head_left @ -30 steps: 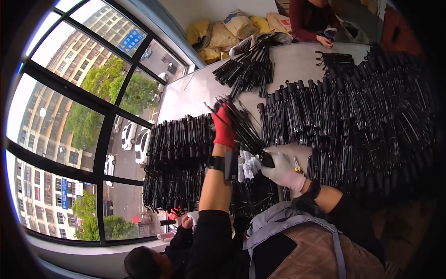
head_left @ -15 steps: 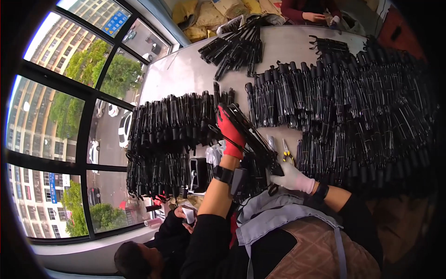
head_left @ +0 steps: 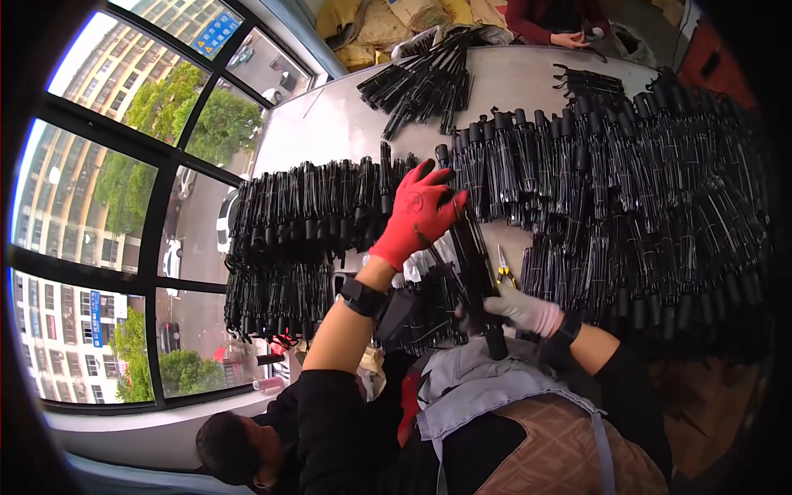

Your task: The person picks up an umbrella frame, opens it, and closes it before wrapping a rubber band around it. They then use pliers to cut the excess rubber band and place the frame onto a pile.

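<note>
A black folding umbrella frame [head_left: 472,260] stands tilted in front of me, its dark handle [head_left: 496,341] pointing down toward my apron. Around its lower part my right hand [head_left: 524,310], in a pale glove, is closed. My left hand [head_left: 419,210], in a red glove with dark fingertips, is at the frame's upper end. Its thumb and index finger curl together there, the other fingers stand partly raised, and the exact grip is partly hidden. A thin rib sticks out from the frame beside my left wrist.
Rows of similar umbrella frames [head_left: 301,202] lie to the left, and larger piles [head_left: 610,173] to the right. A fanned heap [head_left: 425,82] lies farther back. Yellow-handled pliers [head_left: 505,268] rest beside my right hand. One person [head_left: 239,450] is at lower left, another [head_left: 561,25] across the table.
My left hand has turned and shifted to the frame's upper end, with its fingers raised. The umbrella frame stands more upright and its handle now shows below my right hand.
</note>
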Action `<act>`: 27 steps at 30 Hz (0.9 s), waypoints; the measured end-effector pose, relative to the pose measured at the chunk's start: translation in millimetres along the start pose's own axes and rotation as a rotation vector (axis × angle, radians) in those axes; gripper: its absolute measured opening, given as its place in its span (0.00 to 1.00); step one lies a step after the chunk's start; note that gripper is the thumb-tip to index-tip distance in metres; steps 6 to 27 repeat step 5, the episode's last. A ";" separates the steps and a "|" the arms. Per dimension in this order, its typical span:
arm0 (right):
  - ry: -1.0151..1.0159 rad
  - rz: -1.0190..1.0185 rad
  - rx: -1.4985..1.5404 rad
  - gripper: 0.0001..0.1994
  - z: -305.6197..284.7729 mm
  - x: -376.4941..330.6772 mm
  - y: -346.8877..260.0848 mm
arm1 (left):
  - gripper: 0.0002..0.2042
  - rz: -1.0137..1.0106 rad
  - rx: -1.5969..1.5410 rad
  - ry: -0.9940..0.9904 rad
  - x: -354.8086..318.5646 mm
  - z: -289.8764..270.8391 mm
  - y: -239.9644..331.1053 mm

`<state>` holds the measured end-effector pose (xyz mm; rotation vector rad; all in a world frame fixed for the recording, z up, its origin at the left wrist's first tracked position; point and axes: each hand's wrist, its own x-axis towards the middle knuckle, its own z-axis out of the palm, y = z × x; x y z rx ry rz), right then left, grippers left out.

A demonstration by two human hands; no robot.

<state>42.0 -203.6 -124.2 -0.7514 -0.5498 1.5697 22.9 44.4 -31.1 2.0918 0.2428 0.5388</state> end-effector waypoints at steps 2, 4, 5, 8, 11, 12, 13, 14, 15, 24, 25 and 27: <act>0.071 -0.042 -0.070 0.33 8.7 -16.3 1.1 | 0.21 0.094 0.049 -0.079 11.7 -20.9 27.4; 0.203 -0.114 -0.212 0.36 11.3 -26.6 2.7 | 0.24 0.051 -0.416 0.111 16.5 -32.9 27.7; 0.202 -0.126 -0.214 0.36 10.6 -30.0 0.7 | 0.30 -0.046 -0.910 0.340 13.7 -56.6 1.2; 0.202 -0.126 -0.214 0.36 10.6 -30.0 0.7 | 0.30 -0.046 -0.910 0.340 13.7 -56.6 1.2; 0.202 -0.126 -0.214 0.36 10.6 -30.0 0.7 | 0.30 -0.046 -0.910 0.340 13.7 -56.6 1.2; 0.202 -0.126 -0.214 0.36 10.6 -30.0 0.7 | 0.30 -0.046 -0.910 0.340 13.7 -56.6 1.2; 0.202 -0.126 -0.214 0.36 10.6 -30.0 0.7 | 0.30 -0.046 -0.910 0.340 13.7 -56.6 1.2; 0.202 -0.126 -0.214 0.36 10.6 -30.0 0.7 | 0.30 -0.046 -0.910 0.340 13.7 -56.6 1.2; 0.202 -0.126 -0.214 0.36 10.6 -30.0 0.7 | 0.30 -0.046 -0.910 0.340 13.7 -56.6 1.2; 0.202 -0.126 -0.214 0.36 10.6 -30.0 0.7 | 0.30 -0.046 -0.910 0.340 13.7 -56.6 1.2; 0.202 -0.126 -0.214 0.36 10.6 -30.0 0.7 | 0.30 -0.046 -0.910 0.340 13.7 -56.6 1.2; 0.202 -0.126 -0.214 0.36 10.6 -30.0 0.7 | 0.30 -0.046 -0.910 0.340 13.7 -56.6 1.2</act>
